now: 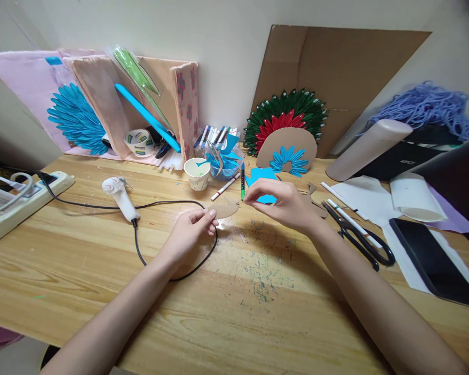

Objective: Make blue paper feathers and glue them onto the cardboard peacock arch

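My left hand point(197, 227) pinches a small brown cardboard cutout point(223, 209) between thumb and fingers, above the wooden table. At the cutout's right end, my right hand point(279, 203) is closed in a pinch, its fingertips beside small dark marks there. What those fingertips hold, if anything, is too small to make out. A dark marker with a green end point(243, 179) appears just behind the right fingertips; I cannot tell if they touch it. Blue paper point(262, 179) lies behind the right hand, with cardboard scraps point(316, 203) beside the wrist.
A white glue gun point(121, 200) and its black cord lie left. A paper cup point(197, 174) and a clear bowl of blue scraps point(222, 161) stand behind. Black scissors point(355, 239) and a phone point(433, 260) lie right. A feathered cardboard piece point(287, 138) leans at the back.
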The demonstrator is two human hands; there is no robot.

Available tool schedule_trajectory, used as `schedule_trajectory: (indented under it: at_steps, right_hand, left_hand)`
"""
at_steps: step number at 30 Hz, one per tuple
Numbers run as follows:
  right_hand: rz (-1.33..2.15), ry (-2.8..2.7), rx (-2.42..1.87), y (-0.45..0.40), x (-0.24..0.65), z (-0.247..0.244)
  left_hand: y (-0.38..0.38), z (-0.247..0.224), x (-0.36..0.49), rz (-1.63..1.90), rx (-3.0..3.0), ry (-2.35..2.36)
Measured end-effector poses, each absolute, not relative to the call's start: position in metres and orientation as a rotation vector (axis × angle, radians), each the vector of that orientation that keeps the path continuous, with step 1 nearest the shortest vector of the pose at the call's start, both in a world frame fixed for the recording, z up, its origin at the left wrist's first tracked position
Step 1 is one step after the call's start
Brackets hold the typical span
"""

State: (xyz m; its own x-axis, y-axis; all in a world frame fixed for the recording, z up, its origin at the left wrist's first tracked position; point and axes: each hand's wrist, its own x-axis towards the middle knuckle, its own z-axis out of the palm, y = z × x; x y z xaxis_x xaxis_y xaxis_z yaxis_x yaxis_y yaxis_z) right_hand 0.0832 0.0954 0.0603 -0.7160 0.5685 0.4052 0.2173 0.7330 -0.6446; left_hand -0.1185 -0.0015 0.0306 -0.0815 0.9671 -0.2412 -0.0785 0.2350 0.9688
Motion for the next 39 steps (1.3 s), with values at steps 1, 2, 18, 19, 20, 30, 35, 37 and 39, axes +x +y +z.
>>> schedule_trajectory:
  at_steps: [1,2,18,19,20,30,35,37,39]
  right_hand:
    - [0.765,-2.331,-0.587,0.095,0.083,0.060]
    - [0.764,-2.330,-0.584,0.095,0.083,0.061]
    - [0.570,-2.314,-1.044,0.106,0.060,0.005]
    - [0.543,-2.342,-1.058,0.106,0.056,0.001]
    - [0.518,-2.365,-1.066,0.106,0.053,-0.003]
    - [0.547,-2.361,-1.129,0.109,0.049,-0.009]
    - [1.244,-1.961,-1.120,0.111,0.052,0.008]
    - [1.420,-1.803,-1.072,0.113,0.055,0.016]
    - [1.540,-1.678,-1.026,0.114,0.059,0.023]
  left_hand:
    - [-0.001,0.031,-0.119,1.126,0.937,1.325]
    - [-0.001,0.031,-0.119,1.127,0.937,1.322]
    - [0.003,0.023,-0.128,1.402,0.628,1.359]
    - [0.003,0.023,-0.129,1.408,0.621,1.359]
    - [0.003,0.023,-0.129,1.408,0.613,1.357]
    - [0.001,0.025,-0.128,1.329,0.727,1.384]
    - [0.001,0.025,-0.127,1.324,0.759,1.405]
    - [0.002,0.025,-0.127,1.326,0.765,1.410]
    - [0.002,0.025,-0.127,1.328,0.777,1.416]
